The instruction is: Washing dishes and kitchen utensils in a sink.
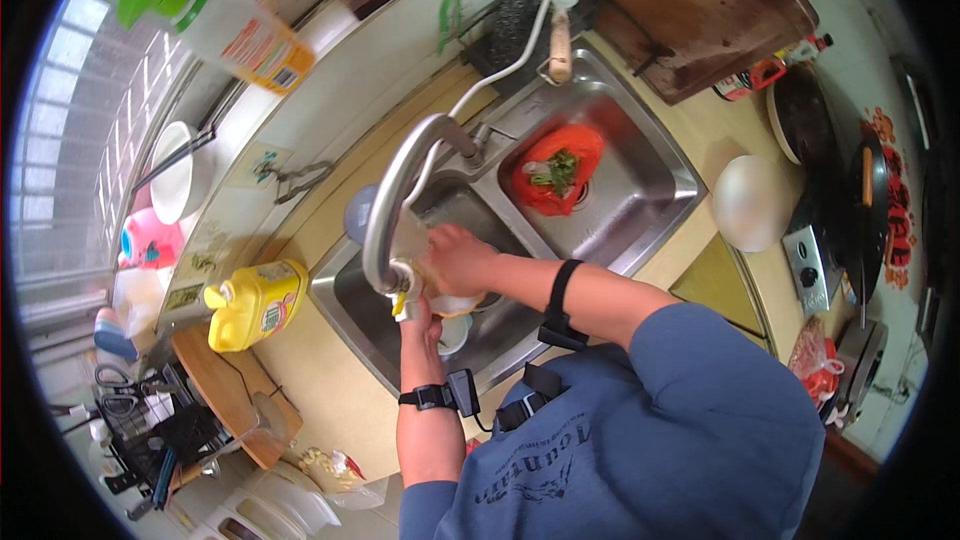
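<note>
Both of my hands are over the left basin point(360, 315) of a steel double sink, beneath a curved metal faucet point(386, 199). My right hand point(459, 261) is blurred, with curled fingers, close to the faucet's white spout fitting point(407, 289). That fitting has a yellow lever and partly covers my left hand point(420, 324). Between and below the hands shows a pale dish with an orange edge point(454, 305); whether either hand grips it is unclear. A whitish bowl point(455, 336) lies lower in the basin, beside my left hand.
In the right basin point(622, 217) lies a red plastic bag point(585, 142) with leafy greens point(559, 172). A yellow detergent jug point(259, 305) stands left of the sink. A wooden-handled brush point(560, 45) hangs behind. Right are a blurred pale round object point(754, 202) and a gas stove point(806, 270).
</note>
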Demonstrator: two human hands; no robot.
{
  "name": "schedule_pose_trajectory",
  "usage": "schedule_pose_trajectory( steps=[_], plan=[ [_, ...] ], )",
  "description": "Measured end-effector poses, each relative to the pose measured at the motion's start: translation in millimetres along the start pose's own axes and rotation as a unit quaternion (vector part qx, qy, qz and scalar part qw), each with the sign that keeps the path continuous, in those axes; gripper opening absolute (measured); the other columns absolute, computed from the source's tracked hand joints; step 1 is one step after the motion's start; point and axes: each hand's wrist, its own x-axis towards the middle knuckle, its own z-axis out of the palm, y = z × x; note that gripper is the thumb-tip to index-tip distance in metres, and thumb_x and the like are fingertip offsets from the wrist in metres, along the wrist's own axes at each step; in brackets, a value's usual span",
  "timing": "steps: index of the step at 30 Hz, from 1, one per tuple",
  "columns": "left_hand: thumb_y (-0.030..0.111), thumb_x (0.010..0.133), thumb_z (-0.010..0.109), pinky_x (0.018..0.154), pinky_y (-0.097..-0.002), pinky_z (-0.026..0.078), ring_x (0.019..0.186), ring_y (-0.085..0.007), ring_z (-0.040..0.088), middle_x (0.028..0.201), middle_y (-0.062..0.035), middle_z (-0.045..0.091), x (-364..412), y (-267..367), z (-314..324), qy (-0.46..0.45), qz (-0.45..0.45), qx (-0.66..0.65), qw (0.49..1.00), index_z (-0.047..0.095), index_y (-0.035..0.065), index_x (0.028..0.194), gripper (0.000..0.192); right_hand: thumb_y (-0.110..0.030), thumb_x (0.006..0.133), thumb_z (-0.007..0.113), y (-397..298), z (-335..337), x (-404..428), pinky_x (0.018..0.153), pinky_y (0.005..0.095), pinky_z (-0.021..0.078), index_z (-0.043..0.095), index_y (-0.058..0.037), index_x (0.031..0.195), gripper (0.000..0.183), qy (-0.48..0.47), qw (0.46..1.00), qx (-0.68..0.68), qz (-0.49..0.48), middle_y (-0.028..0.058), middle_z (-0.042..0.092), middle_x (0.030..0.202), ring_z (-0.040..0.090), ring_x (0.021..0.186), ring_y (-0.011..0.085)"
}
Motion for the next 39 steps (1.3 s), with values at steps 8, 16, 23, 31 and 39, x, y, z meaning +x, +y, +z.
schedule_pose_trajectory(
  steps=[8,16,23,31,39],
  plan=[
    [0.019,0.087,0.057,0.087,-0.0346,0.046,0.104,-0.0203,0.055,0.115,-0.0059,0.056,16,-2,-31,-0.138,0.053,0.168,0.975,0.051,0.0073,0.122,0.037,-0.029,0.074,0.062,-13,-35,7,0.082,0.0424,0.0479,0.064,-0.0103,0.1,0.032,-0.179,0.978,-0.098,-0.042,0.0178,0.062,0.104,0.061,0.097,0.0337],
    [0.021,0.09,0.053,0.094,-0.0454,0.046,0.113,-0.0265,0.054,0.125,-0.0093,0.052,16,-1,-20,-0.031,0.14,-0.014,0.99,0.044,0.0072,0.129,0.042,-0.023,0.075,0.061,22,23,3,0.077,0.0411,0.0507,0.062,0.0006,0.099,0.033,0.101,0.927,0.271,0.238,0.021,0.065,0.093,0.065,0.088,0.0327],
    [0.025,0.096,0.039,0.095,-0.0464,0.045,0.117,-0.0292,0.051,0.127,-0.0127,0.05,11,-6,48,0.082,0.143,-0.113,0.98,0.037,0.0018,0.132,0.044,-0.018,0.08,0.056,-8,35,-29,0.079,0.0388,0.0507,0.061,0.0029,0.105,0.032,0.185,0.801,0.467,0.326,0.0218,0.065,0.098,0.064,0.092,0.0299],
    [0.029,0.098,0.032,0.098,-0.0472,0.043,0.117,-0.0321,0.051,0.131,-0.0143,0.048,22,-39,-3,-0.015,-0.016,-0.204,0.979,0.036,0.0048,0.136,0.045,-0.016,0.077,0.057,16,-22,-86,0.088,0.0422,0.0458,0.053,-0.0028,0.114,0.04,0.127,0.931,0.222,0.259,0.0208,0.061,0.106,0.057,0.103,0.0358],
    [0.032,0.093,0.044,0.1,-0.046,0.04,0.12,-0.0303,0.048,0.134,-0.0132,0.046,33,-42,0,-0.084,0.011,-0.19,0.978,0.033,0.0081,0.139,0.052,-0.018,0.077,0.057,27,-23,-106,0.086,0.0421,0.0456,0.053,-0.0029,0.112,0.038,0.185,0.936,0.197,0.225,0.022,0.06,0.106,0.057,0.101,0.0368]
  ],
)
